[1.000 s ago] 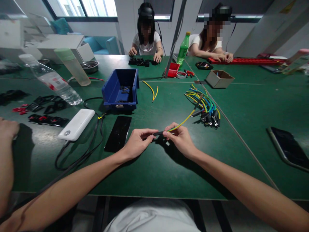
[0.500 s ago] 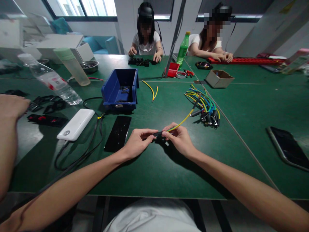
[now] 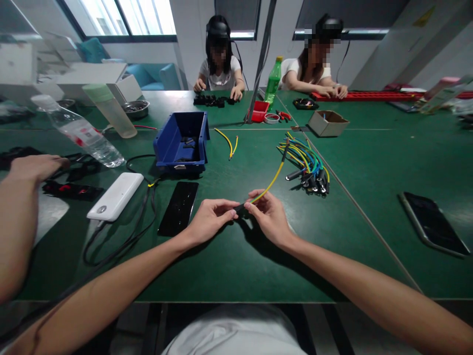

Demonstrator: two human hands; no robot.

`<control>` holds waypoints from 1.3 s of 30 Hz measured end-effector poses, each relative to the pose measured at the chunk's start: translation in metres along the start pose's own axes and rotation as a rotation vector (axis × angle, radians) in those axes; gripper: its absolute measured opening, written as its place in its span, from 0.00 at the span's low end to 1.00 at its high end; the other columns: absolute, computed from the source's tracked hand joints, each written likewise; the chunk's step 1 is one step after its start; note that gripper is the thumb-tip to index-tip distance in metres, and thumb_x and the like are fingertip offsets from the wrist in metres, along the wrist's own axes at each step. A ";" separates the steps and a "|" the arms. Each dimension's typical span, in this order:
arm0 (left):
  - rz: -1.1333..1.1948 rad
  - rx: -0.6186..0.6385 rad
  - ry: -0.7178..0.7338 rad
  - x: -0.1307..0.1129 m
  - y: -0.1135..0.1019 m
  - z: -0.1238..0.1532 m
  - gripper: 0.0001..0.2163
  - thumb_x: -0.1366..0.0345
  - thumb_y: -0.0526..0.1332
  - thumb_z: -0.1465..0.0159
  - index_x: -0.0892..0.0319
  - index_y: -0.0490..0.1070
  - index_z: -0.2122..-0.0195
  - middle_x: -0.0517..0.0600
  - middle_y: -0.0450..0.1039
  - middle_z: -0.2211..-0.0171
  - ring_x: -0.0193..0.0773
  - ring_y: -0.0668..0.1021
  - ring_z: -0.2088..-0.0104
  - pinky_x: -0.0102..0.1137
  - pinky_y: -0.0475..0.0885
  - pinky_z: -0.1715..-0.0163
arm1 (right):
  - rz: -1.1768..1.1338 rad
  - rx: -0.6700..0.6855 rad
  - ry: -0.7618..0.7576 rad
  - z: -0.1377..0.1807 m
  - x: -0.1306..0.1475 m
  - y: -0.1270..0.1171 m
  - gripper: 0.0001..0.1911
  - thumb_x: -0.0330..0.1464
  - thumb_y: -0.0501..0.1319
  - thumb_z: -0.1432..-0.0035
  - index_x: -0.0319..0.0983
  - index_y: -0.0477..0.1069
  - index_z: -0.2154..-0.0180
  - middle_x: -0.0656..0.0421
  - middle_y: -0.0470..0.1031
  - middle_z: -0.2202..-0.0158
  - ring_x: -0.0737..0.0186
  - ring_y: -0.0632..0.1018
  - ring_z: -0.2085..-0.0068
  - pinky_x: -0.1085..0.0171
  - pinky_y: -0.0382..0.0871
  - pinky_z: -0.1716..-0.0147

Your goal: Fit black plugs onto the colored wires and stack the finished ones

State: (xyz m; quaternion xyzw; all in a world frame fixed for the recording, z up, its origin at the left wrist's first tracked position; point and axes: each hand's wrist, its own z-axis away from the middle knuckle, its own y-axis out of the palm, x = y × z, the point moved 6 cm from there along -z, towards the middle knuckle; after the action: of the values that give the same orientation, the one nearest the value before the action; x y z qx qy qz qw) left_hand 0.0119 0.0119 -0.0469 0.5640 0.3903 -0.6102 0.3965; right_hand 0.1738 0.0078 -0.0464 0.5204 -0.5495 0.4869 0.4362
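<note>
Between the fingertips of my left hand (image 3: 209, 219) is one end of a short black sleeve (image 3: 239, 208). My right hand (image 3: 271, 217) pinches a yellow-green wire (image 3: 276, 179) where it meets the sleeve. The wire arcs up and away, with a dark piece at its far end. What is inside the sleeve is hidden. Beyond my right hand lies a bundle of yellow, blue and green wires (image 3: 312, 162) with black sleeves and metal terminals. Two short yellow wires (image 3: 229, 143) lie apart from it. A black phone (image 3: 178, 208) is beside my left hand.
A blue bin (image 3: 181, 166) holds small black pieces. Left of it are a white power bank (image 3: 116, 197) with a cable, a water bottle (image 3: 90, 134) and another person's hand (image 3: 37, 167). A cardboard box (image 3: 328, 124) and another phone (image 3: 434, 224) are right. Two people sit opposite.
The view has shifted slightly. My hands keep their pinch on the sleeve and wire, which tilt a little more. At the left, the other person's hand has reached further over the black items.
</note>
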 end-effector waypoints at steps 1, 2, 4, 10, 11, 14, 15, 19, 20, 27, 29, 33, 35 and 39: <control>0.005 -0.003 -0.001 -0.001 0.001 0.000 0.14 0.64 0.67 0.43 0.62 0.78 0.57 0.53 0.80 0.68 0.38 0.80 0.67 0.31 0.75 0.64 | -0.010 -0.015 -0.005 0.000 0.001 0.000 0.14 0.36 0.65 0.46 0.40 0.68 0.58 0.60 0.74 0.68 0.65 0.75 0.70 0.64 0.69 0.68; 0.012 -0.008 -0.002 -0.001 0.001 -0.001 0.14 0.63 0.67 0.43 0.63 0.78 0.57 0.53 0.80 0.68 0.38 0.80 0.68 0.31 0.75 0.64 | -0.030 -0.028 -0.007 0.000 0.001 -0.001 0.15 0.36 0.65 0.46 0.40 0.68 0.57 0.60 0.75 0.67 0.65 0.75 0.69 0.64 0.70 0.68; 0.031 -0.016 -0.004 -0.002 0.003 -0.001 0.14 0.63 0.68 0.44 0.63 0.78 0.57 0.54 0.80 0.66 0.38 0.81 0.67 0.32 0.76 0.64 | -0.088 -0.057 -0.008 -0.001 0.002 -0.002 0.19 0.35 0.66 0.47 0.41 0.67 0.54 0.60 0.75 0.66 0.65 0.75 0.69 0.64 0.70 0.68; 0.024 -0.020 0.050 -0.005 0.010 -0.002 0.16 0.63 0.67 0.43 0.63 0.76 0.54 0.56 0.80 0.62 0.43 0.81 0.62 0.36 0.76 0.57 | -0.232 -0.119 -0.004 -0.006 0.005 -0.004 0.31 0.33 0.68 0.52 0.43 0.64 0.46 0.62 0.75 0.68 0.66 0.75 0.70 0.65 0.70 0.70; -0.006 -0.022 0.080 -0.008 0.011 -0.001 0.15 0.63 0.67 0.42 0.63 0.76 0.54 0.56 0.80 0.60 0.44 0.81 0.60 0.37 0.76 0.56 | -0.225 -0.116 -0.012 -0.008 0.006 -0.005 0.32 0.33 0.68 0.52 0.43 0.64 0.45 0.62 0.75 0.68 0.66 0.74 0.70 0.65 0.69 0.70; -0.201 -0.050 0.201 -0.021 0.010 0.001 0.13 0.64 0.64 0.40 0.61 0.77 0.55 0.55 0.79 0.56 0.43 0.80 0.57 0.37 0.74 0.52 | -0.190 -0.110 -0.044 -0.012 0.011 -0.009 0.32 0.34 0.68 0.52 0.42 0.65 0.44 0.62 0.75 0.68 0.67 0.74 0.70 0.65 0.69 0.70; -0.284 -0.077 0.252 -0.027 0.007 0.001 0.12 0.65 0.63 0.39 0.60 0.77 0.55 0.54 0.79 0.56 0.43 0.80 0.57 0.36 0.74 0.52 | -0.184 -0.111 -0.058 -0.014 0.012 -0.012 0.32 0.33 0.67 0.52 0.42 0.65 0.44 0.62 0.74 0.68 0.67 0.74 0.70 0.65 0.69 0.70; -0.494 -0.310 0.462 -0.056 -0.017 0.002 0.10 0.67 0.59 0.38 0.60 0.78 0.59 0.52 0.80 0.61 0.40 0.80 0.61 0.34 0.75 0.57 | -0.156 -0.132 -0.114 -0.024 0.018 -0.025 0.33 0.34 0.67 0.51 0.41 0.64 0.42 0.62 0.74 0.69 0.66 0.74 0.69 0.64 0.69 0.68; -0.515 -0.394 0.496 -0.062 -0.027 0.001 0.09 0.67 0.59 0.38 0.60 0.77 0.61 0.52 0.79 0.63 0.40 0.80 0.62 0.33 0.75 0.57 | -0.144 -0.137 -0.124 -0.027 0.020 -0.029 0.34 0.34 0.66 0.51 0.41 0.64 0.41 0.62 0.74 0.68 0.66 0.74 0.69 0.64 0.69 0.67; -0.767 -0.860 0.346 -0.091 -0.103 -0.032 0.11 0.65 0.54 0.37 0.61 0.74 0.59 0.52 0.78 0.61 0.39 0.79 0.63 0.30 0.73 0.61 | -0.074 -0.195 -0.174 -0.040 0.025 -0.052 0.36 0.35 0.65 0.50 0.40 0.62 0.39 0.63 0.73 0.68 0.67 0.74 0.69 0.62 0.71 0.63; -0.862 -0.874 0.306 -0.096 -0.122 -0.047 0.11 0.64 0.56 0.39 0.62 0.75 0.61 0.53 0.79 0.63 0.40 0.79 0.63 0.31 0.72 0.58 | -0.045 -0.211 -0.185 -0.043 0.027 -0.058 0.37 0.35 0.64 0.50 0.41 0.61 0.38 0.63 0.74 0.68 0.67 0.74 0.69 0.62 0.71 0.64; -1.070 -0.752 0.142 -0.090 -0.154 -0.085 0.11 0.63 0.61 0.43 0.59 0.78 0.62 0.54 0.80 0.63 0.46 0.79 0.61 0.35 0.71 0.57 | -0.006 -0.253 -0.214 -0.048 0.031 -0.070 0.36 0.34 0.64 0.50 0.42 0.62 0.38 0.63 0.73 0.68 0.67 0.74 0.70 0.63 0.70 0.64; -1.135 -0.664 0.036 -0.079 -0.166 -0.102 0.13 0.61 0.63 0.46 0.57 0.79 0.61 0.54 0.80 0.61 0.50 0.79 0.58 0.38 0.71 0.57 | 0.009 -0.284 -0.225 -0.051 0.033 -0.078 0.36 0.34 0.64 0.50 0.42 0.62 0.38 0.63 0.72 0.69 0.67 0.74 0.69 0.63 0.71 0.63; -1.118 -0.507 -0.091 -0.057 -0.182 -0.131 0.15 0.66 0.67 0.54 0.55 0.80 0.63 0.53 0.80 0.65 0.50 0.79 0.62 0.37 0.72 0.59 | 0.065 -0.352 -0.229 -0.058 0.035 -0.093 0.34 0.34 0.63 0.50 0.42 0.64 0.40 0.63 0.71 0.69 0.67 0.74 0.69 0.63 0.71 0.63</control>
State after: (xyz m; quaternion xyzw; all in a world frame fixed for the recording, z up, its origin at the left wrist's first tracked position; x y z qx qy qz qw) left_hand -0.1042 0.2045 0.0075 0.1354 0.7429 -0.6372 0.1544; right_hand 0.2626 0.0610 0.0043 0.4703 -0.6883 0.3349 0.4392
